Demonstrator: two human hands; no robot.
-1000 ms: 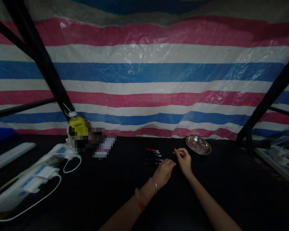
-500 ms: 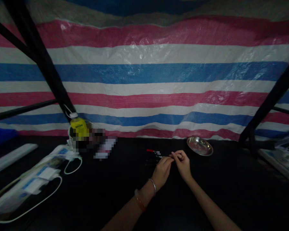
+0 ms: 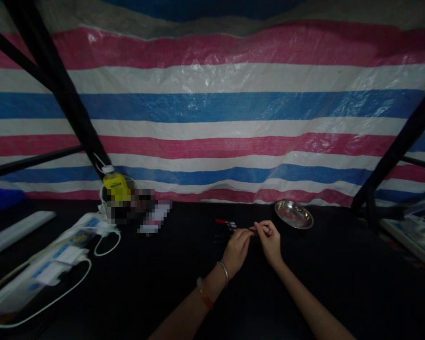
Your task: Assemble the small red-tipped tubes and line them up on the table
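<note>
My left hand (image 3: 236, 249) and my right hand (image 3: 269, 241) meet over the black table, fingertips pinched close together. Whatever sits between the fingers is too small and dark to make out. Just beyond and left of my left hand lie several pens; one has a red part (image 3: 221, 221), the others are dark with pale marks near their right ends. A shiny round metal dish (image 3: 293, 215) rests past my right hand, apart from it.
Left on the table (image 3: 156, 278) are power strips (image 3: 53, 264) with white cables, a white bar (image 3: 19, 232) and a yellow-labelled bottle (image 3: 116, 185). Black metal posts (image 3: 69, 108) slant at both sides. A striped plastic sheet (image 3: 212, 108) hangs behind. Clutter (image 3: 420, 231) sits at the right edge.
My two hands stay joined at nearly the same spot, with only slight shifts of the fingers. The pens and dish have not moved.
</note>
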